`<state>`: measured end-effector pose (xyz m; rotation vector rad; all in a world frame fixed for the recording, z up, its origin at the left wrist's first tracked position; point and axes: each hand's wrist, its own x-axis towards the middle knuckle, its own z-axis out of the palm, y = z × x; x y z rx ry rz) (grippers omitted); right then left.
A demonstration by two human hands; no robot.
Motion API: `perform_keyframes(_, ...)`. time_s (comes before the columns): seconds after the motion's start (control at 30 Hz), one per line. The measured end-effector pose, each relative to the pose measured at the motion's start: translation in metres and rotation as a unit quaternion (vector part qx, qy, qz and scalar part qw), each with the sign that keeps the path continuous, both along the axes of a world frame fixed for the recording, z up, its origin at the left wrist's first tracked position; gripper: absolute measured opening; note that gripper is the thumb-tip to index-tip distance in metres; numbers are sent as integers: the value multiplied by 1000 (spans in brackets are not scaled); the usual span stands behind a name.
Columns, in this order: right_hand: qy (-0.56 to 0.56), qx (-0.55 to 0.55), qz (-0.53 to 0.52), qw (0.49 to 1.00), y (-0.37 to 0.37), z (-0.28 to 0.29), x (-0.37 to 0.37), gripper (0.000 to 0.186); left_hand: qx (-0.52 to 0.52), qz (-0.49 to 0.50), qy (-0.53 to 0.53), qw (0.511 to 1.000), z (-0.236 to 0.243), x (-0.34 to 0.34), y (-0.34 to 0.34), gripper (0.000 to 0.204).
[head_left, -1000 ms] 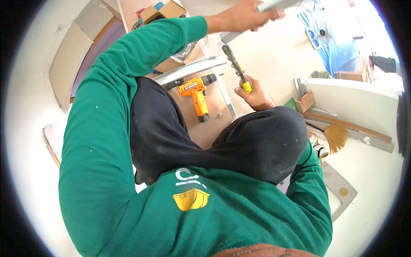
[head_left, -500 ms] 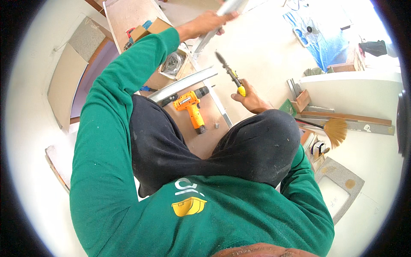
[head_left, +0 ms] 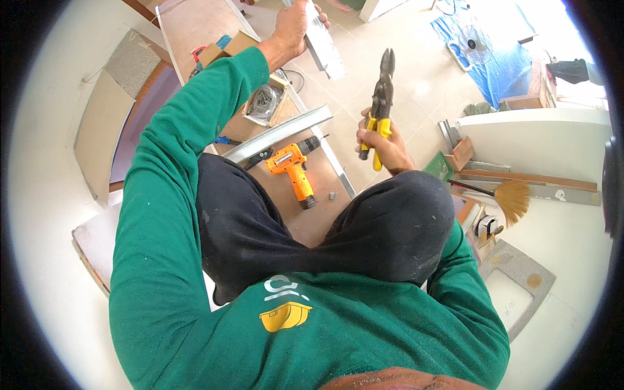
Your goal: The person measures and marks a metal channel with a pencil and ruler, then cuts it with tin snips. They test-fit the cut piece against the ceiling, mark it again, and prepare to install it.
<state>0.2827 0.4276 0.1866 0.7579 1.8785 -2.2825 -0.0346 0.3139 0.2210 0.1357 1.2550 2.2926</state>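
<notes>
Raised at the top of the view, my left hand (head_left: 292,29) grips a silver metal channel (head_left: 325,49) that slants down to the right. My right hand (head_left: 391,148), just beyond my right knee, is closed round the yellow handles of dark-bladed tin snips (head_left: 383,97). The snips point upward, apart from the channel, and their blades look closed. Between my knees and the channel, an orange cordless drill (head_left: 286,161) lies on a brown board. Another metal channel (head_left: 279,135) rests just past the drill. A small metal offcut (head_left: 332,195) is near the drill's base.
An open box of screws or nails (head_left: 265,103) and a cardboard box (head_left: 240,43) stand beyond my left knee. To the right are a straw broom (head_left: 512,200), wood and metal strips along a wall, and a fan (head_left: 474,42) by a blue sheet (head_left: 458,71).
My left hand has shifted left and up, and its channel now slants down to the right instead of down to the left. The snips have turned more upright, swinging right, with both handles showing.
</notes>
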Motion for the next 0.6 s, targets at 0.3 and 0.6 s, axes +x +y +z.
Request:
perform_keyframes(0.3,-136,408,448,784,-2,27,-6,61,-12,-24,48,999,-33,-12,-3,51)
perform_keyframes(0.6,-46,247,247,936,25,-1,9,57,-133,-178,59,973,-33,-17,-24,88)
